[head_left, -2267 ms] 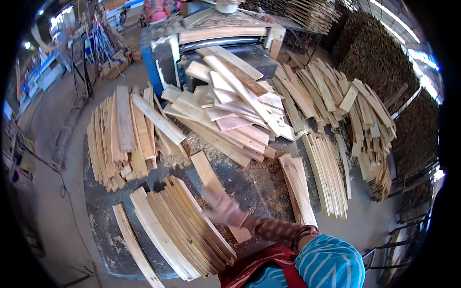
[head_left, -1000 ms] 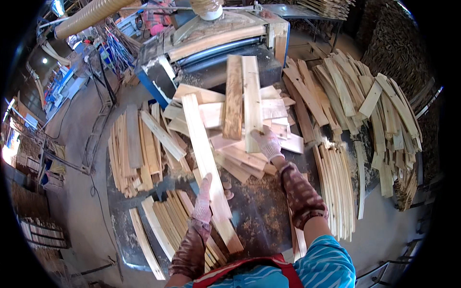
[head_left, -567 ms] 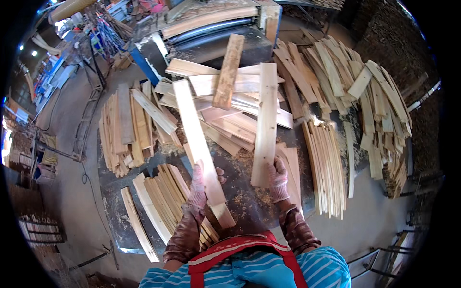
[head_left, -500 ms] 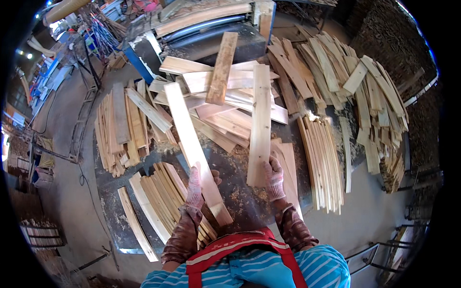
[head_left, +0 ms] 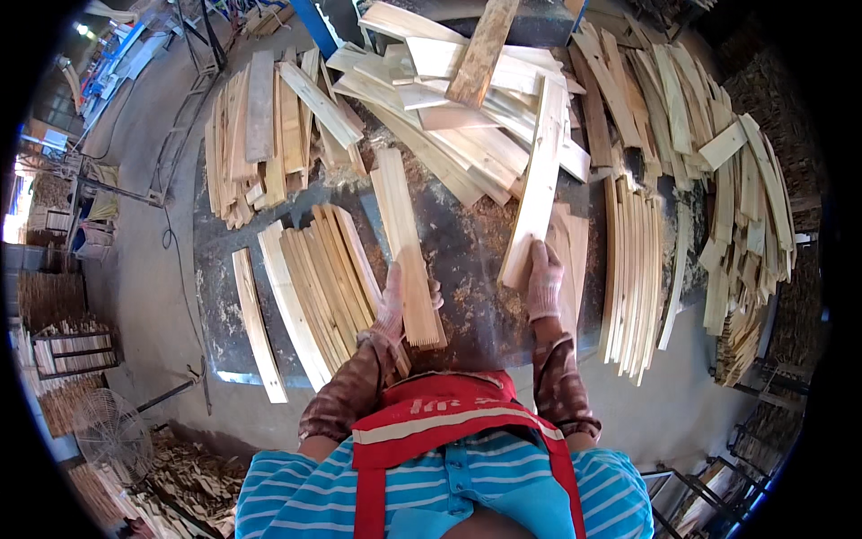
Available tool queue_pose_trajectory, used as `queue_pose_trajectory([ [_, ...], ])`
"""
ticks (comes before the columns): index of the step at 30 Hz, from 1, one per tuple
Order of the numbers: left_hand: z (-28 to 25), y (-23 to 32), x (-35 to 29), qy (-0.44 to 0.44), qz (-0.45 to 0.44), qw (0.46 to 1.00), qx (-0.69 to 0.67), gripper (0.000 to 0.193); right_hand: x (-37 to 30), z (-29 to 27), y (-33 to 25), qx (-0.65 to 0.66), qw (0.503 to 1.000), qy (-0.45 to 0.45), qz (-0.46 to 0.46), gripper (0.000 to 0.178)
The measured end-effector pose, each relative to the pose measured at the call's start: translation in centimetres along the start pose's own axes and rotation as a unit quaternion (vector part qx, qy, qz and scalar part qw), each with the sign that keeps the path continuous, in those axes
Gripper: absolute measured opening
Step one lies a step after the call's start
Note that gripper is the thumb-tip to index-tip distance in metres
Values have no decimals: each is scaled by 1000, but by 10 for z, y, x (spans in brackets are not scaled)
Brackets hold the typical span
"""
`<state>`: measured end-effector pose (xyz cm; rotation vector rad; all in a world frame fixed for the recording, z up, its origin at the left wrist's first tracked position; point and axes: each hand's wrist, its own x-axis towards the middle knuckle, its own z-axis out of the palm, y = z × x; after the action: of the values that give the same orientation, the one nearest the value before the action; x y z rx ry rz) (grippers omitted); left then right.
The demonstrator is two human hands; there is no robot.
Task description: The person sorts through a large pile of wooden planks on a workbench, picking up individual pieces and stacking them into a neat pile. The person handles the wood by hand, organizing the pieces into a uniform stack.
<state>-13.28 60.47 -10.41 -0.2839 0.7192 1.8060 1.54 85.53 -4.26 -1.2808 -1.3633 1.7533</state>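
In my left hand, a white work glove with its fingers wrapped round the edges, is a pale wooden board. The board's near end is notched like a comb. My gloved right hand grips a longer pale board by its near end; the far end leans right over a heap of loose boards. Both boards are held above a dark worktop strewn with sawdust. Beside my right hand, more boards are partly hidden by it.
Boards stand in a row at front left, next to one separate strip. Stacked strips are at the right. Piles of boards lie at far left and along the far right. A floor fan stands lower left.
The whole view has shifted, so the worktop sits higher in it. The left-hand board has turned and its notched end shows; the right-hand board now slants to the right.
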Motion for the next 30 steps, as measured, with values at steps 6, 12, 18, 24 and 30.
queue_pose_trajectory([
  [6,-6,116,5,147,252,930,224,56,-23,3,-10,-50,993,33,-101,33],
  [12,83,340,22,244,425,699,520,71,-32,14,-28,1,997,17,-76,32],
  [18,181,155,45,34,159,832,530,67,-47,48,-25,20,995,14,-95,37],
  [24,134,74,41,-4,61,938,340,43,-6,73,-45,-76,961,-154,-215,26],
  [30,104,102,-32,136,201,929,280,39,161,151,-129,-153,965,-16,-211,60],
])
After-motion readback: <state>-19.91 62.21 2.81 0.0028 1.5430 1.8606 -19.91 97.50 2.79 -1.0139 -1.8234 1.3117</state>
